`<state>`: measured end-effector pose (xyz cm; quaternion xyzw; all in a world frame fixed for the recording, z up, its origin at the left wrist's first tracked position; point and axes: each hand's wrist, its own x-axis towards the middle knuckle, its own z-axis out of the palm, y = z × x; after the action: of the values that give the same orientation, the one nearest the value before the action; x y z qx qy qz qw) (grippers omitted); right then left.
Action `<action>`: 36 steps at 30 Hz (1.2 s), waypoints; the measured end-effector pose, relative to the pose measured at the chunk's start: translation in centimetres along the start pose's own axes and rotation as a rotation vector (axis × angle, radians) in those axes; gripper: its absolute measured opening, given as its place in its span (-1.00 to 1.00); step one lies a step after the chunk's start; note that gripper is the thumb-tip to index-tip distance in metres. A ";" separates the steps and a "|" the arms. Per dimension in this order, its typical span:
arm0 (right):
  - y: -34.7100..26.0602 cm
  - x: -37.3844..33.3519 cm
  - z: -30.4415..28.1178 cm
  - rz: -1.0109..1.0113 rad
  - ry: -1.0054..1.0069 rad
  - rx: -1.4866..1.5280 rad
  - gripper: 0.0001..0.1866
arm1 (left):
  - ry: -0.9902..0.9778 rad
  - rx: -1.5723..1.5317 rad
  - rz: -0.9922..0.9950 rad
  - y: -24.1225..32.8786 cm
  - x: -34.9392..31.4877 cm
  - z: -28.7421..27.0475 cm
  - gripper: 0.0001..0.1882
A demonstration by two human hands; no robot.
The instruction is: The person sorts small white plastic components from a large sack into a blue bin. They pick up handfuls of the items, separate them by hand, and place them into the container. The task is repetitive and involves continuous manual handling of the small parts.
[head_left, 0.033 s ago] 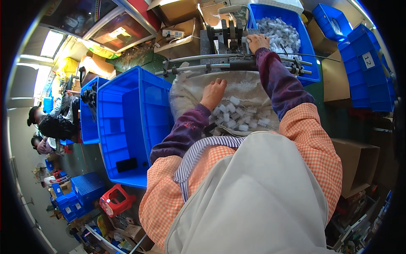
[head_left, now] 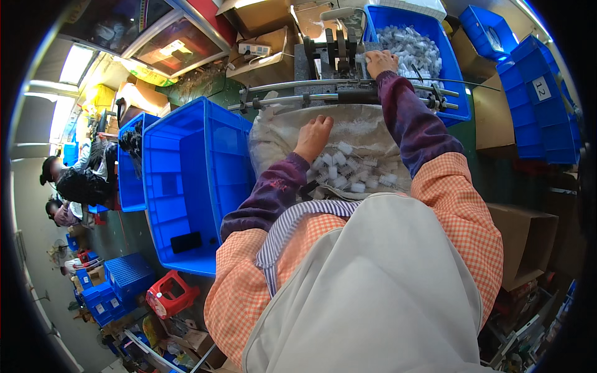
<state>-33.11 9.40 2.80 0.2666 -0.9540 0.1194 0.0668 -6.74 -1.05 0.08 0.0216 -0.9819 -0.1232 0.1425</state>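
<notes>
Over the beige cloth (head_left: 280, 133) in front of me, my left hand (head_left: 314, 137) is closed, its fingers curled together; whether anything is in them is hidden. Beside and below it, many small clear-white plastic pieces with comb-like teeth (head_left: 356, 168) lie heaped on the cloth. My right hand (head_left: 380, 63) reaches farther forward, to the right side of a dark metal machine (head_left: 339, 53). Its fingers are bent down at the machine's edge, and what they grip cannot be made out. Metal rods (head_left: 292, 99) run crosswise between me and the machine.
Right of the machine, a blue bin (head_left: 457, 93) holds many similar white pieces. A large blue crate (head_left: 177, 180) with a dark flat object inside stands at left. A red stool (head_left: 169, 295), cardboard boxes (head_left: 519, 242) and stacked blue crates (head_left: 538, 93) surround me. Other people sit far left.
My right hand has shifted very slightly to the right at the machine's edge. My left hand and the white pieces stay where they were.
</notes>
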 end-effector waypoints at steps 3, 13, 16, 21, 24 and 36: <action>0.4 -1.3 -0.6 0.063 0.006 -0.054 -0.69 | 0.032 0.011 0.011 -0.3 -0.2 -0.4 -0.89; -3.6 -1.9 1.6 -0.003 0.115 -0.028 -0.69 | 0.156 -0.042 0.025 2.0 0.9 -4.0 -0.92; -5.3 -1.7 2.2 -0.013 0.138 -0.046 -0.72 | 0.176 -0.053 0.034 2.5 1.3 -4.5 -0.92; -4.5 -2.0 1.8 -0.027 0.123 -0.051 -0.73 | 0.280 -0.193 0.018 2.4 1.5 -5.8 -0.92; -2.6 -2.0 0.8 -0.018 0.068 -0.072 -0.72 | 0.306 -0.341 -0.060 2.2 1.6 -6.7 -0.91; 0.6 -2.0 1.0 0.009 0.088 -0.143 -0.76 | 0.304 -0.488 -0.130 2.8 2.4 -6.9 -0.90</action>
<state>-31.75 10.61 1.39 0.2516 -0.9574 0.0630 0.1269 -7.12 -0.12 7.85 0.0676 -0.8872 -0.3598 0.2808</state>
